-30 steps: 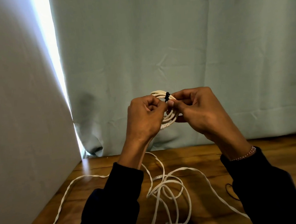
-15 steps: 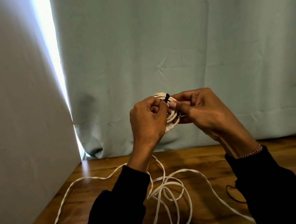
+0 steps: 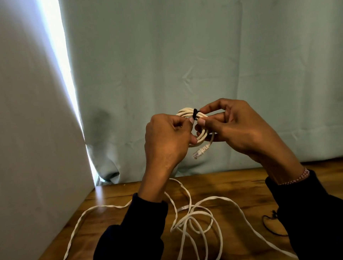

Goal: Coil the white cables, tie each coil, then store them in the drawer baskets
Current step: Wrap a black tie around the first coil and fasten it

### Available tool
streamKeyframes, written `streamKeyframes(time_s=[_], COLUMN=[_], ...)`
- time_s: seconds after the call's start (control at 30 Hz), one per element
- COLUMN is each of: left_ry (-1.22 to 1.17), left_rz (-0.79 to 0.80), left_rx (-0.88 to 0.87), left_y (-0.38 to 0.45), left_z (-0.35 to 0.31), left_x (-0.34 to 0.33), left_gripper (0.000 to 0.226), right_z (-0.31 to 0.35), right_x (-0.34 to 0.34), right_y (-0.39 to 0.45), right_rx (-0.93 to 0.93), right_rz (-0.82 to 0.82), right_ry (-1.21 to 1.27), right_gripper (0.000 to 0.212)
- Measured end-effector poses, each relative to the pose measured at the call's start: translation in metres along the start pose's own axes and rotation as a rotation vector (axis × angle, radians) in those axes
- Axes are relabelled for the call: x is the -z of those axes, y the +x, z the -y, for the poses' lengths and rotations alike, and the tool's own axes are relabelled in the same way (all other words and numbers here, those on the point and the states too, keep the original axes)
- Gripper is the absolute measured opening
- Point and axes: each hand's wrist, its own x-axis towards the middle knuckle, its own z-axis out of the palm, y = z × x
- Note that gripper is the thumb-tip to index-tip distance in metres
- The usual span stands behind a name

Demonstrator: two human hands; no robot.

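Head view: I'm holding white coil (image 3: pixel 202 136) up above wooden table (image 3: pixel 240 188); left hand (image 3: pixel 167 142) gripping coil, right hand (image 3: pixel 236 126) pinching black tie (image 3: pixel 195 114); cinching snug, keeping loops bunched; loose cable (image 3: pixel 194 219) lying below.

Your single head view looks forward and down, close over the near table (image 3: pixel 240 188), facing the far curtain (image 3: pixel 202 57).

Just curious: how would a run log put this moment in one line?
stage: tying | both hands: left hand, right hand hold coil | black tie on | loose cable on table
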Motion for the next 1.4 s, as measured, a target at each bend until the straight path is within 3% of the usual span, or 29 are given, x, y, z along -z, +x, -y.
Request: streamKeyframes(time_s=[0.1,0.27,0.53,0.9,1.1,1.27,1.4], left_ry=[-0.039,-0.240,-0.139,-0.198,-0.136,-0.075,0.136], left_rz=[-0.001,0.002,-0.090,-0.140,-0.153,-0.113,-0.081], left_rx=[0.012,0.124,0.043,0.123,0.071,0.043,-0.071], left_y=[-0.002,0.000,0.002,0.002,0.000,0.000,-0.001], left_z=[-0.003,-0.005,0.003,0.006,0.002,-0.003,-0.007], left_x=[0.000,0.002,-0.003,-0.009,-0.008,0.004,0.014], left_gripper=[0.019,0.011,0.009,0.012,0.012,0.011,0.013], right_z=[0.000,0.000,0.002,0.003,0.000,-0.002,-0.003], right_x=[-0.001,-0.004,-0.007,-0.006,0.000,-0.001,-0.002], right_y=[-0.001,-0.001,-0.003,-0.003,-0.001,0.001,0.001], right_rx=[0.013,0.032,0.008,0.001,0.025,0.013,0.013], right_rz=[-0.019,-0.027,-0.059,0.035,0.080,0.079,0.101], right_ry=[-0.016,-0.021,0.138,0.195,0.104,0.122,0.125], right_gripper=[0.023,0.031,0.032,0.035,0.023,0.027,0.029])
